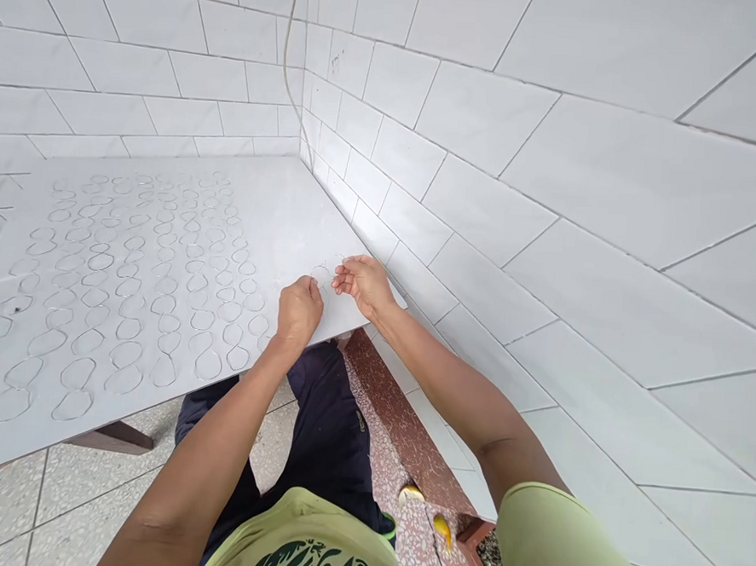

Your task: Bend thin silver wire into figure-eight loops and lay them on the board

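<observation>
Near the right front corner of a white tabletop [280, 209], both hands hold a thin wire loop [321, 268], faint against the white. My left hand [299, 310] is closed, thumb and forefinger pinching the loop's left side. My right hand [361, 282] pinches at its other side, fingers bent and facing the left hand. How the wire runs between the fingertips is too fine to make out. To the left, several rows of thin wire figure-eight shapes [127, 328] lie flat on the tabletop.
White tiled walls meet behind the table, one running close along its right side. A pale cable [287, 64] hangs in the corner. Below are a reddish ledge [408, 421], a table leg [116, 438], a speckled floor [83, 496] and a yellow object [443, 530].
</observation>
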The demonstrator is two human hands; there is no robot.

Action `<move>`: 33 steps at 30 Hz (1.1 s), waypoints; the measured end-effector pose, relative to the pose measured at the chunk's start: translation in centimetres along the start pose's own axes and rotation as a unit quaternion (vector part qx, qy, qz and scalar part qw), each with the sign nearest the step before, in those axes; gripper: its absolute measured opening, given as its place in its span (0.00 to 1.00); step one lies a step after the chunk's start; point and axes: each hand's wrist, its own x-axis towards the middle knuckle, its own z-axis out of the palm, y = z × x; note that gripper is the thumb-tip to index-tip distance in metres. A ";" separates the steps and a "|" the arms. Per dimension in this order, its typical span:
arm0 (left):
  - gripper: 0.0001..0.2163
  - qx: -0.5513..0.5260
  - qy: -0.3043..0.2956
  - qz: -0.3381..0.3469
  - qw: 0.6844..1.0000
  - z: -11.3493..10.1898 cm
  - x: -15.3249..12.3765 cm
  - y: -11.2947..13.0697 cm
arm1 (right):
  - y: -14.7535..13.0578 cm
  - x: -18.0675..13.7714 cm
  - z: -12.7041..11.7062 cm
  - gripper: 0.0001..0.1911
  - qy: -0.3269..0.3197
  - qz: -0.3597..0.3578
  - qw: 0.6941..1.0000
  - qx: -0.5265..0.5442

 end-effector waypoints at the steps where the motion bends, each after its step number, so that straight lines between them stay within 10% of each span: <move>1: 0.09 0.012 0.002 0.003 1.000 0.0 0.0 0.0 | 0.2 0.0 -0.1 0.08 -0.002 0.007 1.000 0.004; 17: 0.13 0.078 -0.066 -0.043 0.994 0.0 0.1 0.5 | 1.1 -0.3 0.0 0.13 -0.014 -0.094 0.995 0.035; 24: 0.14 0.119 0.037 0.053 0.991 -0.9 -0.1 1.5 | 0.3 -0.6 0.2 0.12 0.011 -0.081 0.993 0.085; 33: 0.21 -0.249 0.034 0.070 0.965 -3.3 -3.5 2.0 | 3.4 -4.9 3.5 0.06 -0.032 -0.021 0.979 0.200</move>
